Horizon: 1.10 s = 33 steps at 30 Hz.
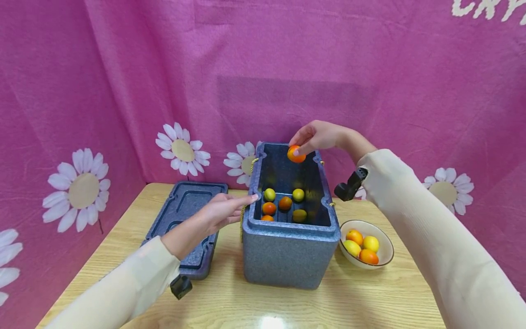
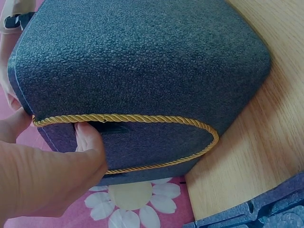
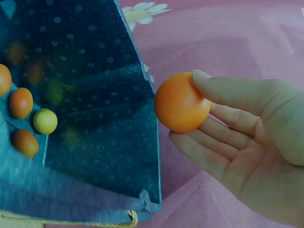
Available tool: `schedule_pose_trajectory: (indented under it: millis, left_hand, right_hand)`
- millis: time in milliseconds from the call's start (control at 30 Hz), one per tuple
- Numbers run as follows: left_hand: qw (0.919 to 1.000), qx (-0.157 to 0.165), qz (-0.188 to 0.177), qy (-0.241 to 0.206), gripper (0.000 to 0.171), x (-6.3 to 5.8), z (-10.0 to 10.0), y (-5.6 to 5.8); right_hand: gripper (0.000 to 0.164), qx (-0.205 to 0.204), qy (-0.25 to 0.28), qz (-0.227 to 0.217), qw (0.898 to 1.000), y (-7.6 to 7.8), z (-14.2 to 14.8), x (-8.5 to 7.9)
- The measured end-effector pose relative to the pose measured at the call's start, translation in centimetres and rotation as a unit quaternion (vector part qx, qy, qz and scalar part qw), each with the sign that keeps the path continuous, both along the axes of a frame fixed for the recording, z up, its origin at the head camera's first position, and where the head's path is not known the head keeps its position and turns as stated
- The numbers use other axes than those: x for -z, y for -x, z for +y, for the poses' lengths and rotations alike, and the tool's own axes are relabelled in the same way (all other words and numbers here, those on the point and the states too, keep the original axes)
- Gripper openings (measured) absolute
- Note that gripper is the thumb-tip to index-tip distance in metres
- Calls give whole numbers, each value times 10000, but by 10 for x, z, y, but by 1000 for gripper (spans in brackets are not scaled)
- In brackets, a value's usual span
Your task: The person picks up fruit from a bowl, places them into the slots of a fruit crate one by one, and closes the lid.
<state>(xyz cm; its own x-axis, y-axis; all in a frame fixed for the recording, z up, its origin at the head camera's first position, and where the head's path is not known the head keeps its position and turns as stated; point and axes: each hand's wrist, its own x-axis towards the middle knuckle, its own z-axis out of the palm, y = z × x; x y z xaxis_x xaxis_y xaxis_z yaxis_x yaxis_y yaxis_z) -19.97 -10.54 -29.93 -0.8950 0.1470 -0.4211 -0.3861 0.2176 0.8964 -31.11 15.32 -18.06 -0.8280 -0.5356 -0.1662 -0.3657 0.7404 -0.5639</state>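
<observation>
My right hand (image 1: 322, 136) pinches an orange (image 1: 297, 154) between thumb and fingertips, above the far end of a deep grey foam box (image 1: 283, 256). The right wrist view shows the same orange (image 3: 182, 102) beside the box's wall. Inside the box lie several loose fruits, among them a yellow one (image 1: 298, 195) and a red-orange one (image 1: 269, 209). My left hand (image 1: 219, 212) holds the box's left rim, thumb at the top edge. In the left wrist view, its bent fingers (image 2: 89, 135) reach the outer wall beside a gold cord handle (image 2: 142, 118).
A cream bowl (image 1: 386, 244) with orange and yellow fruits stands right of the box. Left of the box lies its grey lid (image 1: 164, 214) on the wooden table (image 1: 230, 301). A pink cloth (image 1: 263, 55) with white flowers hangs behind.
</observation>
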Motion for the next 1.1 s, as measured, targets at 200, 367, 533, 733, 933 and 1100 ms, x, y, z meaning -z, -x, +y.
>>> schedule_pose_trajectory:
  millis: [200, 367, 533, 733, 933, 1100]
  left_hand:
    - [10000, 23, 9, -21, 81, -1, 1, -2]
    - [10000, 34, -13, -44, 78, -2, 2, -3]
    - [10000, 2, -23, -13, 74, -2, 3, -5]
    - [9999, -43, -109, 48, 69, -3, 6, -6]
    - [10000, -15, -61, 62, 70, -5, 8, -6]
    - [10000, 43, -45, 2, 71, -5, 7, -7]
  right_hand:
    - [35, 60, 257, 139, 9996, 8, -9, 6]
    - [34, 237, 480, 154, 9985, 15, -16, 14]
    - [33, 406, 708, 121, 9966, 19, -22, 23]
    - [34, 632, 644, 10, 9959, 20, -20, 36]
    - [38, 902, 585, 55, 9942, 21, -15, 40]
    - [41, 1106, 828, 9, 9904, 19, -11, 35]
